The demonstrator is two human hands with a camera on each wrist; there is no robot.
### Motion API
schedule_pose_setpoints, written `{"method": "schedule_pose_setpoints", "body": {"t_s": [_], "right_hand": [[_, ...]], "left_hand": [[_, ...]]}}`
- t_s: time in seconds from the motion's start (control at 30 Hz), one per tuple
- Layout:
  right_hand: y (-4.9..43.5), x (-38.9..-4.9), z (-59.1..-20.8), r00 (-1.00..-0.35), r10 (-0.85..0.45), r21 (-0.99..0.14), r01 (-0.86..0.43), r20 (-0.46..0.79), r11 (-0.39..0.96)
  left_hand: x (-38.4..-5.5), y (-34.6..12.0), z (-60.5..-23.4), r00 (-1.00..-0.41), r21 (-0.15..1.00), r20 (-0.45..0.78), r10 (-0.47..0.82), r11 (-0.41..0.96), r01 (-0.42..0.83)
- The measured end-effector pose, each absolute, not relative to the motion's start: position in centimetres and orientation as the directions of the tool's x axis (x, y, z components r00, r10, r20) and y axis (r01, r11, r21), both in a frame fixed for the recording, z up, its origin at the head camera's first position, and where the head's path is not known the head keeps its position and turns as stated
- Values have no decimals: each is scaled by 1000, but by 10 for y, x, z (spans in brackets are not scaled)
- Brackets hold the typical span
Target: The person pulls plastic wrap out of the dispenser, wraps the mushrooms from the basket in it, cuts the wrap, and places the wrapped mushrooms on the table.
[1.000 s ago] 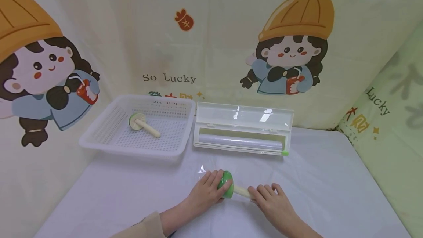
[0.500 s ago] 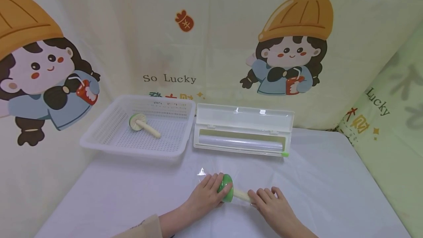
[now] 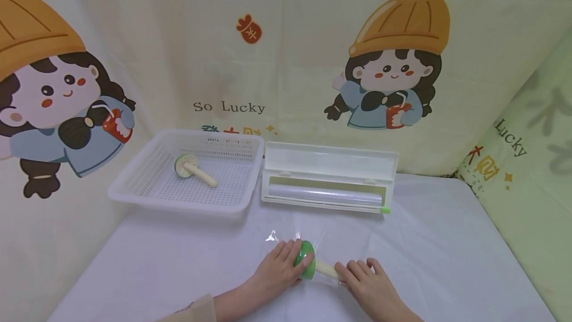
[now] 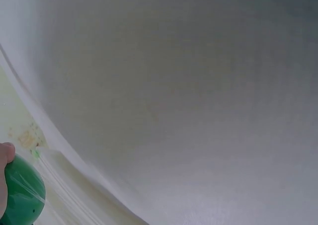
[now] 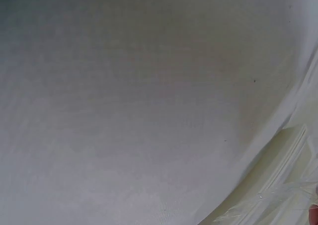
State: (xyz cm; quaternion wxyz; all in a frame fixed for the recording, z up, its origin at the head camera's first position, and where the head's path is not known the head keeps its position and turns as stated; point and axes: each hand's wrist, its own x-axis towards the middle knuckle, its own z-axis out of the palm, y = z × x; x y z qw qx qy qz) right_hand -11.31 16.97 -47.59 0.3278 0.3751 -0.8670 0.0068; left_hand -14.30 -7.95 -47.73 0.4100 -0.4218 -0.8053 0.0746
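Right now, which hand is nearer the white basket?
Left: the left hand, on the green cap, is front-right of the basket; the right hand, at the stem, is farther right.

Soft, even light fills the head view, clear film (image 3: 272,236) glinting at six o'clock, while the hazy wrist views are darkest at two o'clock in the left, ten in the right.

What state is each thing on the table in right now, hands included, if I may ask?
Green mushroom: sideways, held
Left hand: gripping the cap
Right hand: holding the stem near its end
Clear film: creased, partly over the cap
Box: lid open
Roll: inside the box
Basket: upright, uncovered
Second mushroom: lying in the basket
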Motion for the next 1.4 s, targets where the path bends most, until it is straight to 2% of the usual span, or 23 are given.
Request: {"method": "schedule_pose_setpoints", "body": {"t_s": [0.2, 0.43, 0.77, 0.93, 1.07, 1.27, 1.4], "right_hand": [[171, -110, -477, -531, -654, 230, -655, 538, 720], [170, -109, -479, -497, -657, 242, -662, 568, 710], [171, -105, -480, -510, -666, 242, -665, 545, 707], [171, -102, -479, -546, -670, 228, -664, 503, 712], [171, -100, -480, -549, -668, 225, -663, 502, 714], [171, -98, -483, -545, -659, 216, -662, 518, 717], [172, -95, -481, -599, -660, 191, -658, 454, 728]], "left_hand": [[-141, -80, -479, -294, -466, 612, 734, 635, 616], [-138, -80, -481, -303, -470, 605, 736, 638, 610], [-134, -79, -483, -318, -456, 597, 736, 638, 621], [-132, -79, -483, -300, -473, 599, 742, 631, 615], [-131, -79, -482, -281, -482, 607, 743, 626, 613], [-127, -79, -484, -322, -458, 582, 746, 628, 629], [-124, -79, -485, -353, -440, 556, 753, 626, 644]]}}
